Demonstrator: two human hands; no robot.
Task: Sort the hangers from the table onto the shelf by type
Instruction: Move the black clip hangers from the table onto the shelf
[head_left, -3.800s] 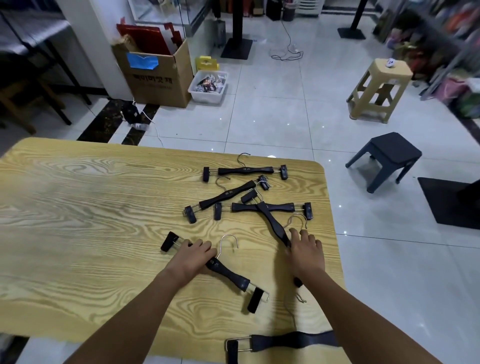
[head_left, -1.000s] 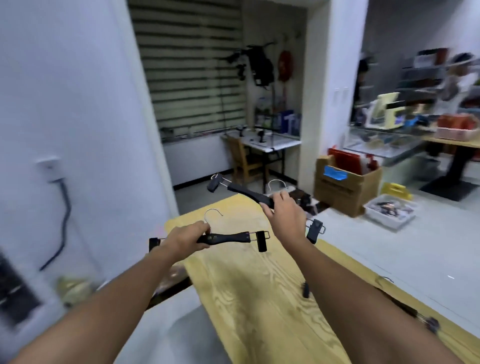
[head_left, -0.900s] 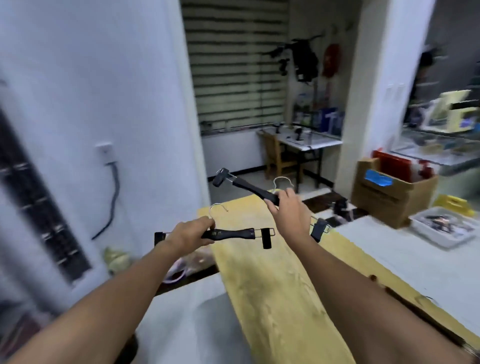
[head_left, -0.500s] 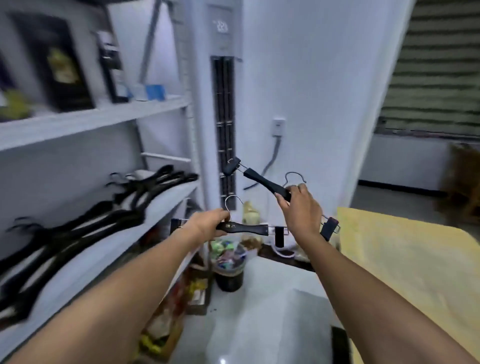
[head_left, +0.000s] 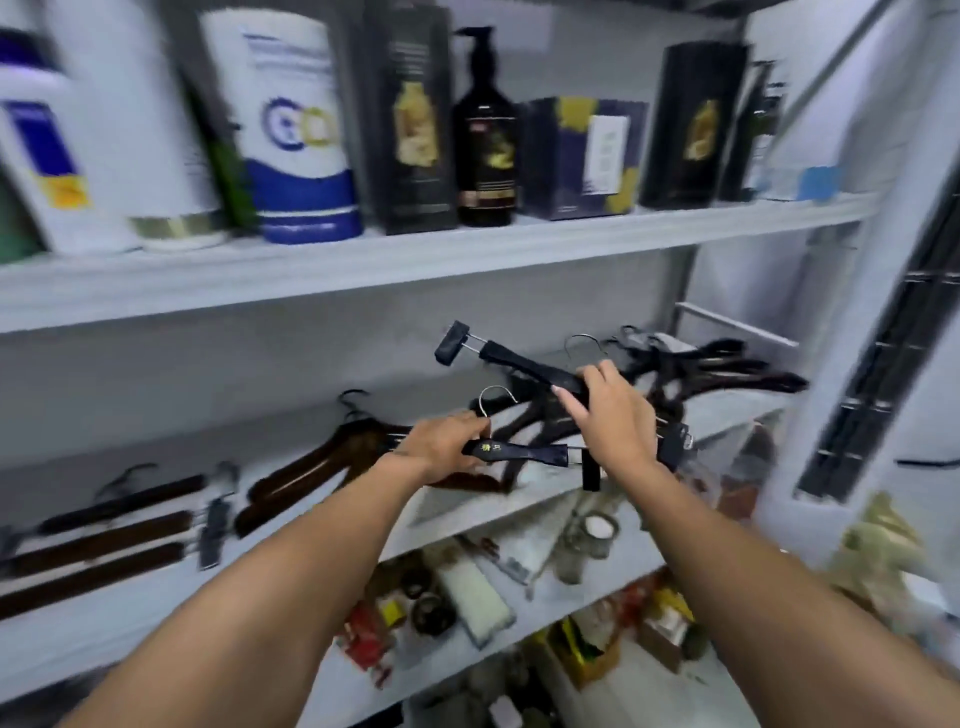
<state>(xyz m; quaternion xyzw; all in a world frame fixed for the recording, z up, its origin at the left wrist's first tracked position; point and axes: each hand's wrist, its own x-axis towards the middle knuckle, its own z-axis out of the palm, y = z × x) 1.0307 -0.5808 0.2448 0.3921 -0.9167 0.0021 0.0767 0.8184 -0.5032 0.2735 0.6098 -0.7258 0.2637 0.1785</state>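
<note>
My left hand (head_left: 447, 447) grips a black clip hanger (head_left: 524, 453) by its bar, held level, its metal hook up. My right hand (head_left: 613, 415) grips a second black clip hanger (head_left: 514, 359), tilted with its left clip raised. Both hang in front of the grey middle shelf (head_left: 156, 597). On that shelf lie dark clip hangers (head_left: 104, 540) at the left, brown curved hangers (head_left: 322, 462) in the middle and a pile of black curved hangers (head_left: 727, 369) at the right.
The upper shelf (head_left: 415, 254) carries bottles and boxes, among them a dark pump bottle (head_left: 485, 140) and a white and blue canister (head_left: 301, 135). The lower shelf (head_left: 493, 587) holds jumbled small goods. A white unit with dark slats (head_left: 883, 389) stands at the right.
I have turned from the table to face the shelf, carrying one clip hanger in each hand. Both hands are now close in front of the middle shelf.
</note>
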